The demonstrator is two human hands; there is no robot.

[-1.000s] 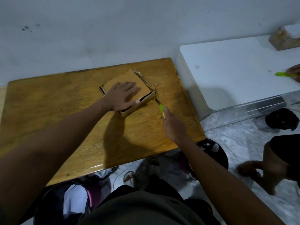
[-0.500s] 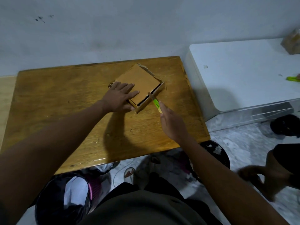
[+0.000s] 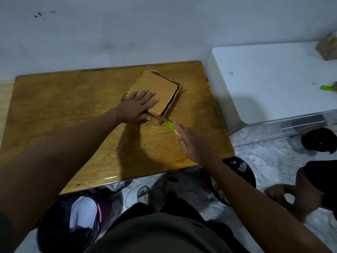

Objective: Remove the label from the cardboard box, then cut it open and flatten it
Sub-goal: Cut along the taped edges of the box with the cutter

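Observation:
A flat brown cardboard box (image 3: pixel 160 86) lies on the wooden table (image 3: pixel 73 110), toward its far right. A dark slit gapes along the box's right side. My left hand (image 3: pixel 136 106) lies flat on the box's near left part, fingers spread, pressing it down. My right hand (image 3: pixel 193 143) grips a green-handled cutter (image 3: pixel 170 125). Its blade touches the box's near corner.
A white low table (image 3: pixel 273 84) stands to the right with another brown box (image 3: pixel 328 48) and a green cutter (image 3: pixel 328 88) on it. Another person's hand and leg (image 3: pixel 299 198) are at the lower right. Black bins (image 3: pixel 69 220) sit under the table's near edge.
The box has turned on the table under my left hand. My right hand moved the cutter from the box's right side to its near corner.

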